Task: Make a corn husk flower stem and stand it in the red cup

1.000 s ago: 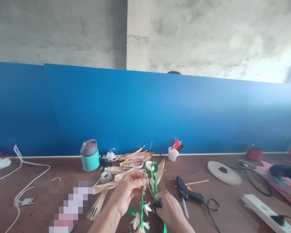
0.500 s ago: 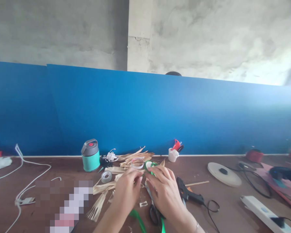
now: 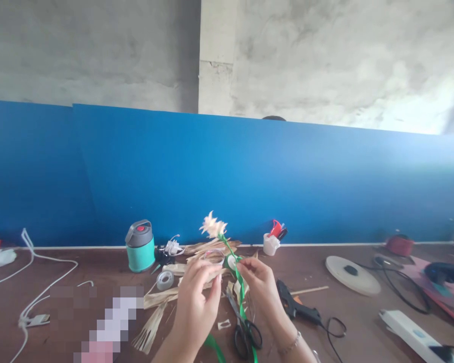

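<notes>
Above the bench (image 3: 306, 269), my right hand (image 3: 260, 277) pinches the green flower stem (image 3: 230, 247); my left hand (image 3: 199, 292) has thumb and fingers apart. Support the stem lightly, avoiding the pale petals (image 3: 213, 226).

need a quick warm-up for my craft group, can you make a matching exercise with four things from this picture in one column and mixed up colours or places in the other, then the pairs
Things
1. jar
2. flower
3. glue gun
4. scissors

Colours and places
a. mostly black, right of the right hand
b. metal-bladed, black-handled
c. turquoise and grey
d. pale, its green stem pinched in the right hand

Pairs: 1-c, 2-d, 3-a, 4-b
</notes>
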A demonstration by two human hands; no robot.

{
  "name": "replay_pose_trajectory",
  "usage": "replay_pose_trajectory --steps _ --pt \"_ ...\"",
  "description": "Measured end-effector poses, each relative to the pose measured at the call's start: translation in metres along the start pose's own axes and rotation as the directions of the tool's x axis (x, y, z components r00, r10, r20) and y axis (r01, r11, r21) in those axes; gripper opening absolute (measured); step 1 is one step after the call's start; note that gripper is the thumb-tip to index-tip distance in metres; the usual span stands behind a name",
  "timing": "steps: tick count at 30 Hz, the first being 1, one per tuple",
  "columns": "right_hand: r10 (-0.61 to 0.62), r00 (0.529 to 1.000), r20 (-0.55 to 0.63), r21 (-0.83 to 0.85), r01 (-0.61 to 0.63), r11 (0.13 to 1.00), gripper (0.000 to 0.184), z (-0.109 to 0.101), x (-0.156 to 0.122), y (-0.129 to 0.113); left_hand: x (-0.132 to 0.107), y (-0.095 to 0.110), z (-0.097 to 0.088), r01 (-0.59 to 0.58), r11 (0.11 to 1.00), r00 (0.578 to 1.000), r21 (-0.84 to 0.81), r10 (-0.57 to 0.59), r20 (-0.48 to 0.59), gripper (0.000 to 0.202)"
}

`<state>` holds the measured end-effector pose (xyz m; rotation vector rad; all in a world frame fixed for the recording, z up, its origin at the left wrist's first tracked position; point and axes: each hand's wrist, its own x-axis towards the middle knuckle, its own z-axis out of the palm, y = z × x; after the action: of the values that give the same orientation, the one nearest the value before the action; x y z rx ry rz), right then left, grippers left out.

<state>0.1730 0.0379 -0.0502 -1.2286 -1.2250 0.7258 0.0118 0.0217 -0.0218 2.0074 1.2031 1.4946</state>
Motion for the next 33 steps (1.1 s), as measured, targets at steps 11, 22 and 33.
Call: replay_pose_trajectory --steps 11,22,33 --pt "0.155 0.933 0.323 0.43 -0.291 0.854 0.037 0.038 -0.012 -0.007 0.015 -0.016 0.002 0.446 0.805 0.892 -0.391 -0.438 0.115 0.031" --pt "0.088 0.969 0.232 0.285 -0.154 0.946 0.039 0.038 -0.015 -0.007 0.013 -0.017 0.003 0.493 0.788 0.868 -0.369 -0.474 0.147 0.031" --pt "0.052 0.991 0.124 0.13 -0.068 0.989 0.021 0.04 -0.019 -0.014 0.017 0.0 -0.004 0.502 0.681 0.818 -0.534 -0.573 0.037 0.031"
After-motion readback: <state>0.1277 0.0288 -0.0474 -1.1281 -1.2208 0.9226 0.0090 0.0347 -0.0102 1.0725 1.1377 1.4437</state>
